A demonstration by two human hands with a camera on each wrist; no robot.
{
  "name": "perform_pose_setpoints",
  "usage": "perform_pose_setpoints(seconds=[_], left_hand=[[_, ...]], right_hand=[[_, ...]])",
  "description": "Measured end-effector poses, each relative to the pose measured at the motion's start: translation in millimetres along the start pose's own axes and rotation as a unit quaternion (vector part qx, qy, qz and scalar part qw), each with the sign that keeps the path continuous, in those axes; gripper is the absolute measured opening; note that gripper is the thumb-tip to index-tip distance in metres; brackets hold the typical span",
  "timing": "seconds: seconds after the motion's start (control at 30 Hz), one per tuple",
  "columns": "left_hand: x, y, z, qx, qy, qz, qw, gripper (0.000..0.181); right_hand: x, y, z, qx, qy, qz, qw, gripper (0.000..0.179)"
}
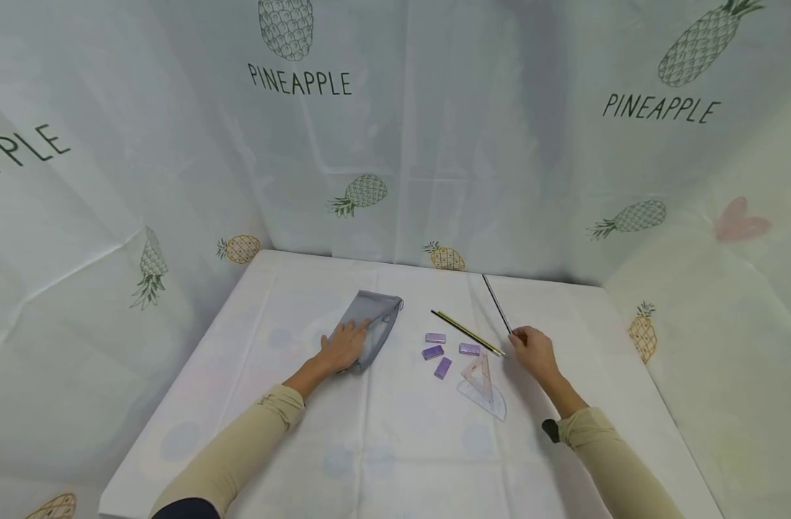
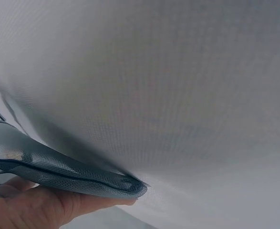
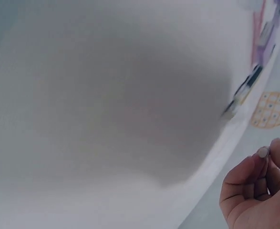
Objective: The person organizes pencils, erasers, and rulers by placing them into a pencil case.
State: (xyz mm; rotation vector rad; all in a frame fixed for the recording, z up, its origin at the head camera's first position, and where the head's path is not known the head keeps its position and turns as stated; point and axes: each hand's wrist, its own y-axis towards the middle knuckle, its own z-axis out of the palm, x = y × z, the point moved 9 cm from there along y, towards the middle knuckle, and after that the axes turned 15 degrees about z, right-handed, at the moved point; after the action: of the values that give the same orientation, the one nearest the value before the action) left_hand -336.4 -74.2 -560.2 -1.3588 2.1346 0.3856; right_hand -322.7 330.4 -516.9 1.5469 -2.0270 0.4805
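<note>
Dark pencil (image 1: pixel 497 304) is pinched by its near end between thumb and fingers of the right grip (image 1: pixel 534 351), its long axis running away and leftward from it. Well to that grip's left, the grey mesh pouch (image 1: pixel 376 306) lies under the left grip (image 1: pixel 346 344), its fingers spread. Beyond both grips, the backdrop cloth (image 1: pixel 434 144) reads "PINEAPPLE"; no brand is legible.

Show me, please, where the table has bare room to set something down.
The near table, between the sleeves, is bare; so are the patch left of the pouch and the lane between pouch and erasers. Erasers, pencils, set square and protractor crowd together left of the right hand.
</note>
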Motion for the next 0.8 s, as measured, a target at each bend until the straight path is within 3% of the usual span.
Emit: perform_pose_setpoints(seconds=[0.27,0.43,0.63,0.8], left_hand=[[-6.1,-0.6,-9.4,-0.012,-0.003,0.008,0.9999,0.058],[-7.1,-4.8,-9.5,-0.024,-0.021,0.009,0.9994,0.057],[-2.9,-10.7,0.0,-0.016,-0.024,0.005,0.9996,0.057],[-0.5,-5.5,-5.3,-0.035,-0.035,0.012,0.9987,0.056]], right_hand=[[37,-18.9,4,0.024,0.068,0.025,0.9971,0.021],[53,-34.0,21,0.045,0.107,0.055,0.9918,0.021],[65,-63.8,59,0.108,0.162,0.101,0.9755,0.021],[86,-74.6,83,0.137,0.211,0.113,0.9612,0.020]])
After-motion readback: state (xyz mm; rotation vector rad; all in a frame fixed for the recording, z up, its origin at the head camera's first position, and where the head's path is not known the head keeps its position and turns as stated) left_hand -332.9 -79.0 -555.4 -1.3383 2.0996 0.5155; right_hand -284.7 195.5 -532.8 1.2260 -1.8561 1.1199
